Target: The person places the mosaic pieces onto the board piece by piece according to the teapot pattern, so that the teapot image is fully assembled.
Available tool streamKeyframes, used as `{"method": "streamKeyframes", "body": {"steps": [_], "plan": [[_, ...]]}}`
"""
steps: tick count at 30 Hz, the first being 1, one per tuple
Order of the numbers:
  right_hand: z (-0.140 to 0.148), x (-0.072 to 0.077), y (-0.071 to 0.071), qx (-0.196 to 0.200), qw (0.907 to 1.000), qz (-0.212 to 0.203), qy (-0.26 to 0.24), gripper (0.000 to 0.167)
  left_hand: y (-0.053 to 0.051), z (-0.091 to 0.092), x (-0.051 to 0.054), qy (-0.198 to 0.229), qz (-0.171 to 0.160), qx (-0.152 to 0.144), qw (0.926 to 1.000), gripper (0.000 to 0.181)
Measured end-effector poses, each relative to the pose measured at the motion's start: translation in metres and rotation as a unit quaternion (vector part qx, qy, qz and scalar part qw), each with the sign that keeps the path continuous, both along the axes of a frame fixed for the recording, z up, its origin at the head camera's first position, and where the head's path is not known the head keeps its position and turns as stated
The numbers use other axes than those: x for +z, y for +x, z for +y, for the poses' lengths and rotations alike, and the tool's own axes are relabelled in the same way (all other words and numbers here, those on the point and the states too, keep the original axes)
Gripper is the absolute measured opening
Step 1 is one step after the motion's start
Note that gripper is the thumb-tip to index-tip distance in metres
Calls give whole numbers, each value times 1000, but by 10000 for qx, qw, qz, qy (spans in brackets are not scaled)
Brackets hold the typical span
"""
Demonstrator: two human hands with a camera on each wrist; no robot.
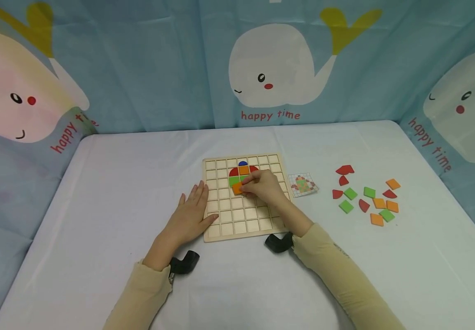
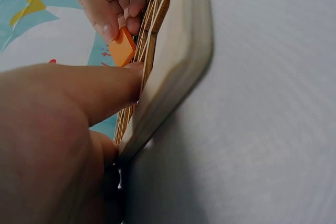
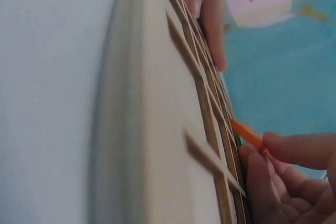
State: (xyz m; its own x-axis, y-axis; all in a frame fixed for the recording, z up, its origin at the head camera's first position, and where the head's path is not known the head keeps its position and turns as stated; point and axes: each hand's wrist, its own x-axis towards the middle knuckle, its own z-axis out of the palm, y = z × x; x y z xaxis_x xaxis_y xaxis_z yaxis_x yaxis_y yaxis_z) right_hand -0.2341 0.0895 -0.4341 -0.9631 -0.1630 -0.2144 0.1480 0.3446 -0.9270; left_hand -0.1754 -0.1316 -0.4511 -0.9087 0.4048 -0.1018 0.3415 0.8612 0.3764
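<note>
A wooden grid board [image 1: 237, 229] lies on the table. Between thumb and fingers my right hand [image 1: 265, 187] pinches an orange square tile [image 1: 237, 188], tilted over a cell just below the green tiles [image 1: 234, 181]. In the left wrist view the orange tile [image 2: 123, 48] shows at the right fingertips, and the right wrist view has its edge [image 3: 248, 134] near the grid. My left hand [image 1: 189, 217] rests along the board's left edge, its thumb on the board. Above the green tiles sit red pieces [image 1: 234, 172], another orange square [image 1: 243, 170] and a blue piece [image 1: 242, 163].
A small pattern card [image 1: 303, 184] lies against the board's right side. Farther right, loose red pieces [image 1: 345, 170], green squares [image 1: 369, 192] and orange squares [image 1: 377, 220] are scattered on the white table [image 1: 97, 206]. A whale-printed curtain [image 1: 159, 68] stands behind the table.
</note>
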Motion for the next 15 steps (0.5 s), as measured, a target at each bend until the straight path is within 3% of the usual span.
{"method": "streamKeyframes", "body": {"steps": [15], "plan": [[-1, -2, 2, 223, 9989, 274, 305, 9, 0, 0, 2, -17, 67, -24, 10000, 81]]}}
